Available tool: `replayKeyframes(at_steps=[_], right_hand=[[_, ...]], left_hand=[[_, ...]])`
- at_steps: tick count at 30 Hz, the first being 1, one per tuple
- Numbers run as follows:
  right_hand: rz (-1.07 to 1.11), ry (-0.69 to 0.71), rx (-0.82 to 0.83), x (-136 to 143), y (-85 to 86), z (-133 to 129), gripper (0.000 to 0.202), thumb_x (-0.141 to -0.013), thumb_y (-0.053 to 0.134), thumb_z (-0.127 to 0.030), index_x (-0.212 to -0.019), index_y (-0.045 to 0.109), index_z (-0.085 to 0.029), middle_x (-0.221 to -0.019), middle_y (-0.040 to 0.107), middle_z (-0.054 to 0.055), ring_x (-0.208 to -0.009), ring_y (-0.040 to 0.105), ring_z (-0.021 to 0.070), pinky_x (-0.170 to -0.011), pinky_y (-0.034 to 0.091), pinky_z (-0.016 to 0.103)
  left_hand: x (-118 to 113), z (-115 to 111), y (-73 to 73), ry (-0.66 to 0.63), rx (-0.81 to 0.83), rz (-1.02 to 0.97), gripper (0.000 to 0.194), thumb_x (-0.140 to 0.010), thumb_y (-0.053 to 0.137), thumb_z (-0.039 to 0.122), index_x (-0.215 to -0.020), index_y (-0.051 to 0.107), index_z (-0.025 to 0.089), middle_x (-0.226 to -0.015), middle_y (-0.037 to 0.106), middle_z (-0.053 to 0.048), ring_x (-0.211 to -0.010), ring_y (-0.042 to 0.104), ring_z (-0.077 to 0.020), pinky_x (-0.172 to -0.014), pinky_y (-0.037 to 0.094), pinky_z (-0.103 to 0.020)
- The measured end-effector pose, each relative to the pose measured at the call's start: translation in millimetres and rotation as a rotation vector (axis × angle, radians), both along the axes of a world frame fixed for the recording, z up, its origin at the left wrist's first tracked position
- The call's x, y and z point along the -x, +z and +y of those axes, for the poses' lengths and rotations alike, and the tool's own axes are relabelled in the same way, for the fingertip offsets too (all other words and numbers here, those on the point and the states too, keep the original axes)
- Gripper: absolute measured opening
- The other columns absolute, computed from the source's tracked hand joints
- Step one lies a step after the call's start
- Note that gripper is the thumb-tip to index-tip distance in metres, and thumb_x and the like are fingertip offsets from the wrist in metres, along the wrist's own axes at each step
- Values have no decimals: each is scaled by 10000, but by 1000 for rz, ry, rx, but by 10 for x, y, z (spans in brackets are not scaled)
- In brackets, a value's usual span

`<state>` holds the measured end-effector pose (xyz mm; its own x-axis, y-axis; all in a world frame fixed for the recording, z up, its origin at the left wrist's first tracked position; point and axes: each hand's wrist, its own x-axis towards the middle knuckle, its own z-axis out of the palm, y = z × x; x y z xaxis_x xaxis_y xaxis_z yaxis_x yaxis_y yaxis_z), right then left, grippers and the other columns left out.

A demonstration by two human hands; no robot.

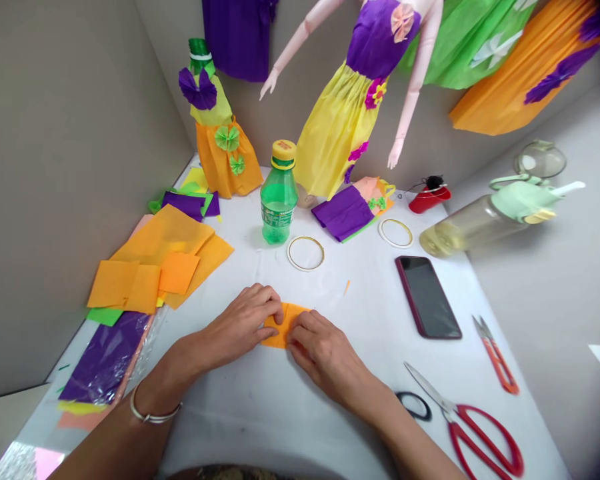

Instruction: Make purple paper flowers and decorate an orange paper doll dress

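A small piece of orange paper (286,321) lies on the white table between my hands, with fold lines showing across it. At its left edge my left hand (247,313) has its thumb and curled fingers on the paper. The other edge is under the bent fingers of my right hand (323,343), which hide that side. Beyond my hands stands a green plastic bottle (278,207) with a yellow cap, and a thin roll of tape (306,253) lies close to it.
Orange paper sheets (163,233) are piled at left, above a wrapped purple pack (105,357). At right lie a phone (429,297), red-handled scissors (450,407), small snips (495,353) and a drinking bottle (480,220). Behind stand a dressed bottle (225,160) and a mannequin (350,120).
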<state>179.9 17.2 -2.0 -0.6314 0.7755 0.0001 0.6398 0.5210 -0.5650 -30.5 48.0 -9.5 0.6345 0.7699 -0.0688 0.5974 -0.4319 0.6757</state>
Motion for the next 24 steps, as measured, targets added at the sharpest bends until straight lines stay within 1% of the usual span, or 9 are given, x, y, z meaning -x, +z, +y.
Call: replayKeyframes(at_steps=[2,5,7,9,13,17,21,24], right_hand=[[1,5,16,-5,3,0,145,-932,515,-91,-866,621,-165,-899,613,62,-833,544,192,-735,475,314],[-40,20,17,3,-6,-9,31,-909,602,-151,-886,614,-168,-927,608,63,-857,540,206,-742,472,330],[-87,21,-2,16,-23,-17,47,-882,650,-176,-866,608,-166,-921,601,64,-853,530,215,-734,466,340],[-107,18,-21,27,-39,-23,58,-888,631,-150,-838,604,-162,-900,594,65,-837,520,211,-723,459,336],[-47,13,-23,25,-50,-21,145,-922,548,-90,-809,608,-158,-859,584,59,-808,510,190,-699,451,303],[-15,2,-8,5,-56,-11,150,-918,546,-80,-803,613,-150,-848,580,59,-804,510,189,-693,454,299],[22,0,-4,-14,-77,-3,158,-916,540,-77,-792,607,-149,-850,572,63,-806,514,192,-684,457,299],[43,4,4,-32,-72,-4,142,-915,550,-86,-799,600,-151,-863,574,66,-820,519,196,-702,464,305]], left_hand=[[-3,0,8,-4,9,7,204,-833,594,43,-917,544,222,-1021,568,-8,-987,488,-201,-881,394,-354],[-9,1,20,0,17,8,181,-846,591,53,-907,540,216,-1016,562,-8,-985,488,-198,-877,395,-351],[-12,0,24,5,15,6,178,-849,584,50,-900,536,214,-1012,561,-8,-979,487,-196,-870,398,-346],[-14,-3,22,2,8,8,185,-843,579,38,-881,524,211,-997,562,-5,-968,485,-193,-855,400,-338],[-15,-12,15,-15,-30,18,184,-848,567,31,-847,514,208,-959,563,-1,-944,491,-186,-832,404,-326],[-8,-19,42,-20,-59,25,157,-865,565,50,-849,548,205,-990,584,-15,-961,510,-192,-856,415,-338],[2,-84,87,-42,-75,24,140,-871,575,65,-874,546,201,-1062,591,-31,-1033,510,-205,-908,418,-364],[3,-191,87,-13,-99,16,151,-856,602,69,-883,534,201,-1152,567,-46,-1124,476,-229,-955,404,-392]])
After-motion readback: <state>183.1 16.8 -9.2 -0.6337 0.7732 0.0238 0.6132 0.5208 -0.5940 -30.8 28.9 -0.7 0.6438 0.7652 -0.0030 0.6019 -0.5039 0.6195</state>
